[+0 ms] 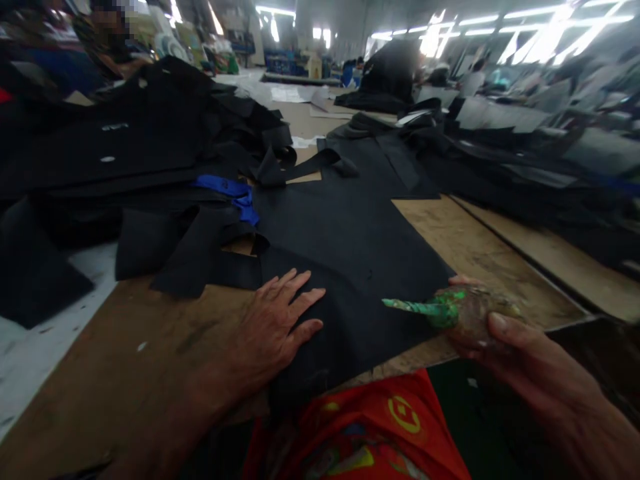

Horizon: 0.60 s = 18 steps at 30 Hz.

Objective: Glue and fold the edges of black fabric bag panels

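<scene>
A dark sheet of material [345, 247] lies across the wooden table and reaches its front edge. Flat on its left part rests my left hand [280, 320], fingers spread, holding nothing. My right hand [505, 340] is wrapped round a clear, stained bottle [475, 313] at the sheet's right edge. The bottle lies sideways in the hand, and its green, crusted nozzle [417, 307] points left over the sheet. Part of the bottle is hidden by my fingers.
Stacked black pieces [150, 133] and curled strips fill the left, with a blue cloth strip [225, 187] beside them. More dark material [525, 180] lies right. A red apron [380, 427] is below the table edge. A person [107, 40] is at the back left.
</scene>
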### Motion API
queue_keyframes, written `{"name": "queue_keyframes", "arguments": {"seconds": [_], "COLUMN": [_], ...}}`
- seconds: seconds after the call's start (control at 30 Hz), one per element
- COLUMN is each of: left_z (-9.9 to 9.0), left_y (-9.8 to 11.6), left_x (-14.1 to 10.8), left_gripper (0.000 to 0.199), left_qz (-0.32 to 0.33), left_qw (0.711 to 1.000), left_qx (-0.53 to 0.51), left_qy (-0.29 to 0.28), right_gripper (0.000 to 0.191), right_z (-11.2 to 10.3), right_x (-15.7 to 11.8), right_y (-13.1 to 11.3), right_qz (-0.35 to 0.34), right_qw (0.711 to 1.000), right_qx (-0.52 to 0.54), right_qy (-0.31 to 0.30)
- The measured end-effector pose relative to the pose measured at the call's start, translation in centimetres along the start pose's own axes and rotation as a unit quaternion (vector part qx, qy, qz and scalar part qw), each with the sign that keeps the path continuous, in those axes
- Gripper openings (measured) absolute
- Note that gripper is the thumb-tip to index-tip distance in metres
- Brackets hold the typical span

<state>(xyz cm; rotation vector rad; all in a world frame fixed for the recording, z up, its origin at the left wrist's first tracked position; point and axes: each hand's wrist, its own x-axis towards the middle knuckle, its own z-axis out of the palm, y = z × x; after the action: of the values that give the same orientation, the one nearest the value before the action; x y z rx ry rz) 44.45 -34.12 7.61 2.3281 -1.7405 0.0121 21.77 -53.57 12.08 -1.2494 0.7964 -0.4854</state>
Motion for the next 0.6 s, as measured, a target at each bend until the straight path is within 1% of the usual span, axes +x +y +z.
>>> {"name": "queue_keyframes", "arguments": {"seconds": [0.07, 0.13, 0.2, 0.27, 0.37, 0.43, 0.5, 0.57, 0.6], "left_z": [-0.3, -0.6, -0.7, -0.6, 0.7, 1.9, 3.1, 3.9, 4.1], "left_y": [0.1, 1.0, 2.9, 5.4, 9.1, 10.7, 11.5, 11.6, 11.5], "left_x": [-0.1, -0.3, -0.4, -0.2, 1.0, 2.1, 3.2, 3.7, 3.8], "left_gripper": [0.036, 0.033, 0.033, 0.035, 0.037, 0.039, 0.04, 0.039, 0.038], "left_qz": [0.016, 0.04, 0.066, 0.097, 0.145, 0.157, 0.15, 0.143, 0.141], "left_qw": [0.999, 0.995, 0.987, 0.98, 0.976, 0.977, 0.979, 0.98, 0.98], "left_qx": [0.022, 0.052, 0.074, 0.083, 0.074, 0.066, 0.062, 0.057, 0.053], "left_qy": [0.03, 0.08, 0.127, 0.153, 0.146, 0.131, 0.126, 0.129, 0.132], "right_gripper": [0.049, 0.043, 0.034, 0.028, 0.028, 0.031, 0.034, 0.037, 0.037], "right_z": [-1.6, -3.6, -5.9, -8.2, -11.1, -12.4, -13.2, -13.6, -13.8], "right_x": [-0.2, -0.5, -0.6, -0.5, -0.4, -0.5, -0.5, -0.6, -0.6], "right_y": [-0.3, -0.4, -0.2, 0.3, 1.1, 1.3, 1.3, 1.4, 1.5], "right_qz": [0.022, 0.016, 0.0, -0.011, -0.018, -0.019, -0.019, -0.028, -0.044], "right_qw": [0.995, 0.989, 0.988, 0.99, 0.992, 0.991, 0.989, 0.988, 0.988], "right_qx": [0.084, 0.126, 0.134, 0.114, 0.069, 0.068, 0.077, 0.069, 0.045], "right_qy": [0.042, 0.075, 0.081, 0.079, 0.102, 0.117, 0.126, 0.136, 0.14]}}
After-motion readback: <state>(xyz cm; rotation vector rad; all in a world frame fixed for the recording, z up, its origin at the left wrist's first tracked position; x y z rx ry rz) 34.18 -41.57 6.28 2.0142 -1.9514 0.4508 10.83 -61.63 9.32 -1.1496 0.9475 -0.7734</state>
